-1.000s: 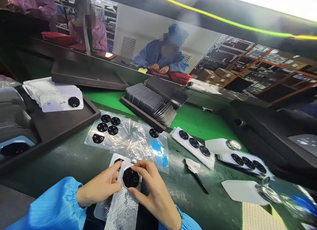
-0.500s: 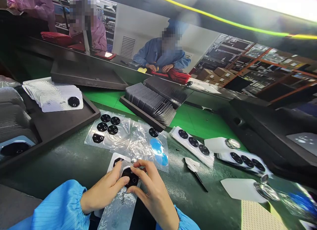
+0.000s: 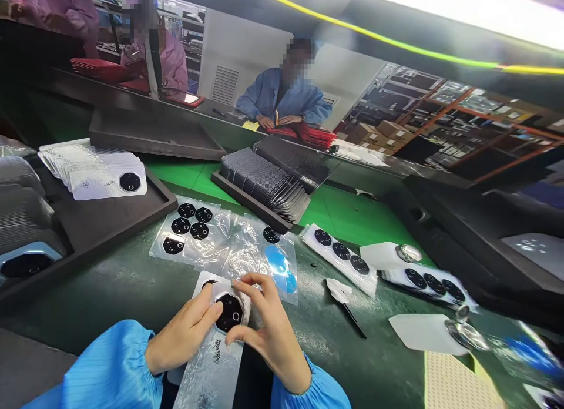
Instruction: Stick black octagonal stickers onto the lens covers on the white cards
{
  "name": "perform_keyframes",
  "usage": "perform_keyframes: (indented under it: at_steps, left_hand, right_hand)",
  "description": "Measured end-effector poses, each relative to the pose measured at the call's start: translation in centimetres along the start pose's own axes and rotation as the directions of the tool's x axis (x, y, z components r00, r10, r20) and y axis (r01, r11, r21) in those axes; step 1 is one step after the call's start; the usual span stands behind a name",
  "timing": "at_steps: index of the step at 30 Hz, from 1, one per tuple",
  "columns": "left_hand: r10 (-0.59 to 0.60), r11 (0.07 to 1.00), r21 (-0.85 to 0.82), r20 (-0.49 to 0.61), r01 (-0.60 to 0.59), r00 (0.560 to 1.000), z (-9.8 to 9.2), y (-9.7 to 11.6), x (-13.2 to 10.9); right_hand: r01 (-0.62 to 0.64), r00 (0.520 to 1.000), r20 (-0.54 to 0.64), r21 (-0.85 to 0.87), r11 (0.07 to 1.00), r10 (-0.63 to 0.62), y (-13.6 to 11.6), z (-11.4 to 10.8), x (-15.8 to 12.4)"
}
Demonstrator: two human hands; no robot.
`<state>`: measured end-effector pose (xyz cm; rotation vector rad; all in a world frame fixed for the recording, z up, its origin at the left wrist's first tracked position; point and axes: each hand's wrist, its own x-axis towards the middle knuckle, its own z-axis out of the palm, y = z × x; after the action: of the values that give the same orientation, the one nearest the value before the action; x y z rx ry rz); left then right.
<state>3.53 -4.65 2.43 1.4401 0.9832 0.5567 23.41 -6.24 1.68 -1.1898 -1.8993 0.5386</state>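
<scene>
The right hand (image 3: 271, 340) has opened, its fingers now spread around the black octagonal lens patch (image 3: 230, 313). The left hand (image 3: 183, 331) presses against its edge, without a clear pinch.

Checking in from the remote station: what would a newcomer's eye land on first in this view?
The eye goes first to bottom centre, where the left hand and right hand, in bright blue sleeves, sit around a black octagonal lens piece. Just above lies a clear plastic sheet dotted with more black pieces. Farther back, a fanned stack of dark cards stands in a dark tray.
</scene>
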Motion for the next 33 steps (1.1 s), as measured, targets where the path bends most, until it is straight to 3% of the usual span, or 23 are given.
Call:
perform_keyframes:
  at_steps: [2, 5, 7, 9, 17, 29, 33]
  left_hand:
    - [0.009, 1.000, -0.018, 0.002, -0.009, 1.000, -0.3, -0.1, 0.1]
    - [0.003, 0.998, -0.071, 0.016, -0.002, 1.000, -0.6, -0.2, 0.3]
    - [-0.033, 0.992, -0.122, 0.019, 0.035, 0.999, -0.5, -0.2, 0.5]
    - [-0.061, 0.978, -0.196, 0.030, 0.066, 0.998, -0.2, 0.0, 0.6]
    - [-0.118, 0.900, -0.417, 0.051, 0.128, 0.992, 1.2, 1.0, 0.5]
    - [-0.104, 0.860, -0.468, 0.225, 0.201, 0.969, -0.5, 0.2, 0.2]
    - [-0.093, 0.870, -0.451, 0.245, 0.198, 0.965, -0.8, 0.3, 0.1]
  right_hand:
    - [-0.174, 0.984, -0.023, 0.157, 0.972, 0.179, 0.2, 0.0, -0.2]
    - [-0.451, 0.886, 0.129, 0.456, 0.767, 0.445, 0.1, 0.2, -0.6]
    - [-0.533, 0.832, 0.234, 0.587, 0.609, 0.503, -0.2, 0.4, -0.8]
    - [-0.546, 0.811, 0.251, 0.649, 0.530, 0.528, -0.5, 0.5, -0.8]
    - [-0.549, 0.781, 0.206, 0.677, 0.490, 0.590, -1.6, 0.6, -0.6]
    - [-0.553, 0.770, 0.228, 0.704, 0.445, 0.596, -1.8, 1.0, -0.8]
    - [-0.587, 0.765, 0.318, 0.703, 0.401, 0.560, -1.7, 1.0, -0.9]
